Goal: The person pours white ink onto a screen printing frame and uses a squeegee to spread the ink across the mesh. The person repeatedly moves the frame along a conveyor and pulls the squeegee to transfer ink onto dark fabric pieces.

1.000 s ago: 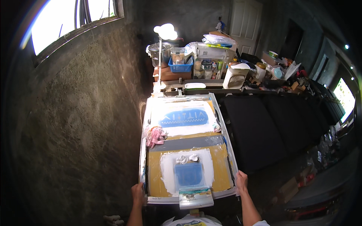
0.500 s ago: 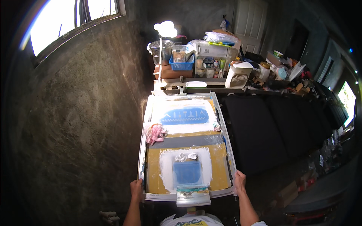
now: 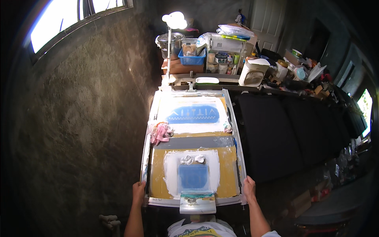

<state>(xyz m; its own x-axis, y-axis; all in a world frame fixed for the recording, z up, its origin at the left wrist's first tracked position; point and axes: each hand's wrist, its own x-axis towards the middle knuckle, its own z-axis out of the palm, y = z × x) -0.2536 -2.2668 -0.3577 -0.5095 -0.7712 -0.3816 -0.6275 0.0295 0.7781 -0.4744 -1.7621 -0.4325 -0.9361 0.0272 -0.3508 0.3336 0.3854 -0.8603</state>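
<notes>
- Now both hands grip the near end of the screen frame (image 3: 237, 134), a long metal-edged frame lying lengthwise away from the person.
- Left hand (image 3: 138, 192) sits at the frame's near left corner, fingers closed around the edge.
- Right hand (image 3: 249, 188) sits at the frame's near right corner, fingers wrapped over the rail.
- Between the hands, at the frame's near edge, a squeegee (image 3: 197, 203) rests flat with teal ink along its blade.
- Just beyond the squeegee, inside the frame, a blue stencil patch (image 3: 193, 177) lies within a white area bordered by yellow tape.
- White ink blobs (image 3: 192, 159) lie at the far edge of that patch.
- A pink rag (image 3: 160, 132) lies on the frame's left rail, midway along.
- Farther up the frame is a second blue stencil (image 3: 192, 114).
- Beyond the frame's far end, a lamp (image 3: 173, 19) and a white fan (image 3: 252, 72) stand on a cluttered counter (image 3: 221, 85).
</notes>
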